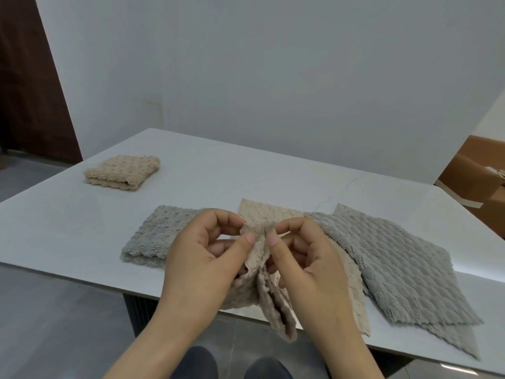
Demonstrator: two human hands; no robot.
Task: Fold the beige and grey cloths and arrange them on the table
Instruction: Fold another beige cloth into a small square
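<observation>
Head view: both hands centre frame, above the near edge of the white table (218,184). Left hand (202,258) and right hand (306,258) each pinch a top corner of a beige cloth (269,299) between thumb and forefinger; the cloth hangs down between them, bunched. Folded grey cloth (153,239) lies left of centre, partly behind left hand. Unfolded grey cloths (396,266) spread at right, overlapping a flat beige cloth (266,216). Folded beige cloth (123,172) sits upper left, well apart.
</observation>
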